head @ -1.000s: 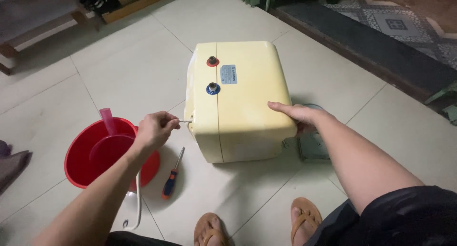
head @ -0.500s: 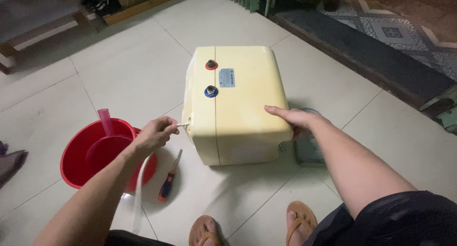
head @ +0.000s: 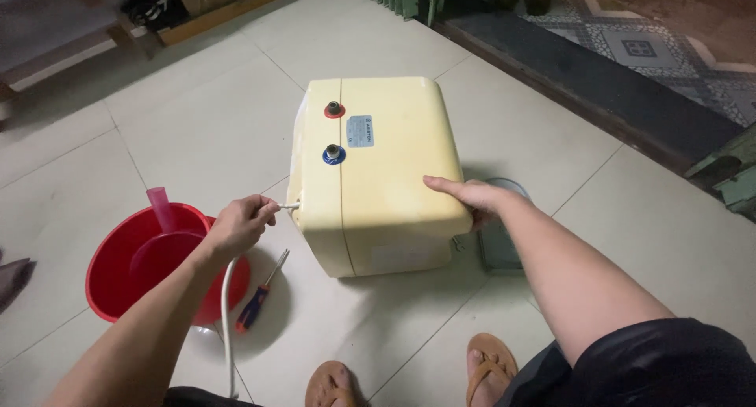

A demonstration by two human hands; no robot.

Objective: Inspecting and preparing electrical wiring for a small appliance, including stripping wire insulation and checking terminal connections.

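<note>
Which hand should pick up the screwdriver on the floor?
Probably the left hand: it pinches the white cord just above the screwdriver. The right hand rests flat across the cream tank, farther away.

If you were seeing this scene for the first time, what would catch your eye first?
A big pale yellow boxy plastic tank stands mid-floor on the white tiles, with a red-ringed and a blue-ringed pipe stub on top. The right hand rests flat on its near right edge, while the left hand grips a white cord at its left side. Left of it sits a round red plastic basin, a red-and-blue-handled screwdriver beside it.
</note>
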